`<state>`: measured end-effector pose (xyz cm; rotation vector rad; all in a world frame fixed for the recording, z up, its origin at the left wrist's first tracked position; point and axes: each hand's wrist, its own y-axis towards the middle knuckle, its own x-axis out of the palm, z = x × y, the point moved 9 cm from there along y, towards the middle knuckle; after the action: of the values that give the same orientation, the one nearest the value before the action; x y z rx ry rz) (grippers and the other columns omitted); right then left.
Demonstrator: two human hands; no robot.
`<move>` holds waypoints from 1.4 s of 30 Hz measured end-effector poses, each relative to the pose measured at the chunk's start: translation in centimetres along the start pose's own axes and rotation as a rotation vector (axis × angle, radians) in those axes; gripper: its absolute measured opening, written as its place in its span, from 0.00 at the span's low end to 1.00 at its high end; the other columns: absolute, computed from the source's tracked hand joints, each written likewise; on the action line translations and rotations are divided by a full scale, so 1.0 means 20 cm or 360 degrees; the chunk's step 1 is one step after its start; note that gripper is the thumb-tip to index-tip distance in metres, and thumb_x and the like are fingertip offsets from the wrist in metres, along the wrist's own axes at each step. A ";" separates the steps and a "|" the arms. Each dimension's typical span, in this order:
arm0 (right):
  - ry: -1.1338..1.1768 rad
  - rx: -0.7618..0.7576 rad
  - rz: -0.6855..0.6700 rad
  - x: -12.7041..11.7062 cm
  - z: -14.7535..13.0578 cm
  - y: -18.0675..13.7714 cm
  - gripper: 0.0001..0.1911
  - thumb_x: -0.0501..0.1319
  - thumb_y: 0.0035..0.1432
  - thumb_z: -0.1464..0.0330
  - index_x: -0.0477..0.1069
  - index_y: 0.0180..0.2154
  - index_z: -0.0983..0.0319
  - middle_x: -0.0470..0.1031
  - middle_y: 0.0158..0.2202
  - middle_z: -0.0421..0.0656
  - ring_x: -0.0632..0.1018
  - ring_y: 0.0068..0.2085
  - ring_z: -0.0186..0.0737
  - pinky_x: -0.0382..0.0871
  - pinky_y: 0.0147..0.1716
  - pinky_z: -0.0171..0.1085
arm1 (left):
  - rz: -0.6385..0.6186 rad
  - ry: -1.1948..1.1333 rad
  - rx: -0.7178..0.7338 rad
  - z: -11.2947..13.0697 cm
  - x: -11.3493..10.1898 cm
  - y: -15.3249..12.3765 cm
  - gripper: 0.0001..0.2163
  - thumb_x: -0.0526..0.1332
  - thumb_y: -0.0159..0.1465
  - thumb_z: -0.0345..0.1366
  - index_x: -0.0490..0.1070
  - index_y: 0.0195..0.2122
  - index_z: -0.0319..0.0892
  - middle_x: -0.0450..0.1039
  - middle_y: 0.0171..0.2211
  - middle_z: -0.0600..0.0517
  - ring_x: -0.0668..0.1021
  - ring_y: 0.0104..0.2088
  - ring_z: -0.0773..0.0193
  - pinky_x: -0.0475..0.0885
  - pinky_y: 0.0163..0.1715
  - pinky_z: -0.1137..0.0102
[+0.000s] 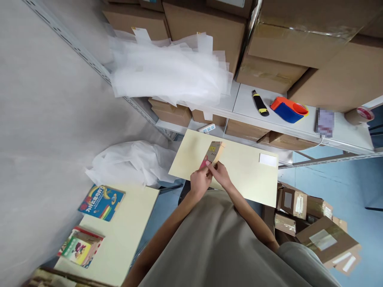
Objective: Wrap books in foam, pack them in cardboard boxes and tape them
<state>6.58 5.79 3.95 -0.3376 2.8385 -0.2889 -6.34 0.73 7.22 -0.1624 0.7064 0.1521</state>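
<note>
A small thick book (213, 152) with a brown and pink cover is held over the cream table (245, 171). My left hand (200, 182) grips its lower left side, fingers wrapped round the near end. At the lower right edge, my right hand (220, 174) pinches the same book, its thumb on the cover. Both hands are close together, and the fingers beneath the book are hidden. A white label or card (267, 160) lies toward the right end of the table.
On the shelf ahead are white plastic bags (170, 71), a utility knife (260, 103), an orange-and-blue tape dispenser (289, 109) and a tape roll (359, 114). Picture books (101, 202) lie on a side table (131, 215) at left. Cardboard boxes (327, 239) are heaped on the right floor.
</note>
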 end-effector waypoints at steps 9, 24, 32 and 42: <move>0.0466 0.0081 0.0000 -0.16 0.03 0.03 0.38 0.69 0.56 0.29 0.77 0.42 0.57 0.83 0.32 0.40 0.80 0.32 0.42 0.76 0.31 0.39 | 0.0005 -0.0831 0.0014 -0.11 -0.12 0.08 0.24 0.73 0.68 0.52 0.83 0.61 0.47 0.84 0.62 0.42 0.85 0.61 0.46 0.81 0.63 0.55; 0.0799 0.0157 -0.0404 -0.22 -0.16 -0.09 0.35 0.76 0.57 0.36 0.84 0.50 0.57 0.90 0.47 0.49 0.88 0.53 0.57 0.86 0.49 0.49 | -0.0380 -0.1463 -0.0324 -0.20 -0.24 0.12 0.29 0.83 0.53 0.59 0.88 0.45 0.41 0.89 0.49 0.43 0.89 0.48 0.45 0.83 0.51 0.56; 0.0689 0.0042 -0.0371 -0.27 -0.19 -0.03 0.35 0.80 0.55 0.43 0.82 0.56 0.55 0.90 0.48 0.46 0.88 0.50 0.54 0.84 0.51 0.49 | -0.0268 -0.1412 -0.0197 -0.17 -0.32 0.12 0.30 0.82 0.55 0.60 0.89 0.49 0.41 0.89 0.49 0.43 0.87 0.52 0.44 0.83 0.55 0.55; 0.0585 -0.0412 -0.0202 -0.33 -0.39 -0.02 0.27 0.86 0.46 0.43 0.84 0.38 0.51 0.89 0.51 0.47 0.82 0.67 0.60 0.67 0.75 0.63 | -0.0128 -0.0998 0.0400 -0.07 -0.52 0.15 0.19 0.79 0.62 0.59 0.91 0.45 0.51 0.86 0.58 0.44 0.78 0.71 0.41 0.67 0.78 0.44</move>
<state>10.58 8.27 12.97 -0.5715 3.2300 -0.0036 -15.58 2.50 12.73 0.0988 0.0895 0.0302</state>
